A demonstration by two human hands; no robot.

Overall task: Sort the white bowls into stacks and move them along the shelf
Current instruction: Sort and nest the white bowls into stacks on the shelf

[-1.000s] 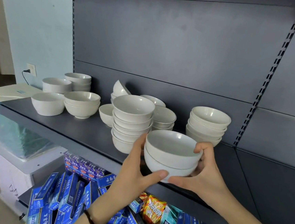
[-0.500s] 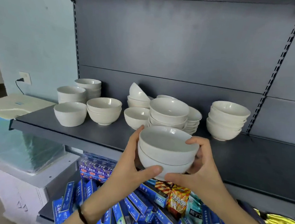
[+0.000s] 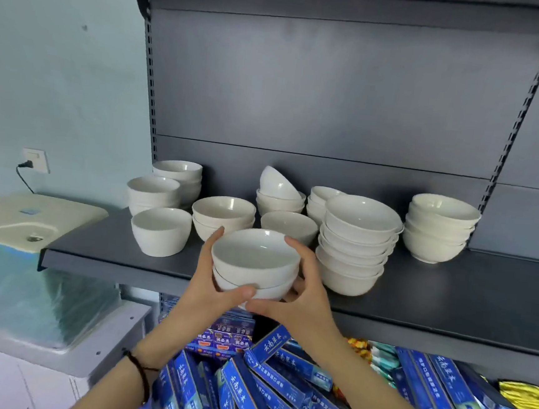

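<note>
Task partly complete: both the left hand (image 3: 208, 292) and right hand (image 3: 302, 300) were closed around a nested pair of bowls (image 3: 255, 263) above the shelf (image 3: 449, 295) near edge, several stacks stood sorted, while a single bowl (image 3: 161, 230) and a tipped bowl (image 3: 278, 183) remained unstacked.

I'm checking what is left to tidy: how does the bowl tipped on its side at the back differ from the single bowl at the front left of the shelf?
The tipped bowl lies on its side atop a short stack, its outside facing the camera; the single bowl stands upright on the shelf, its inside showing. The tipped bowl sits at the back by the panel; the single bowl sits near the front edge, alone. Both are plain white, and neither is touched by a hand.
</note>
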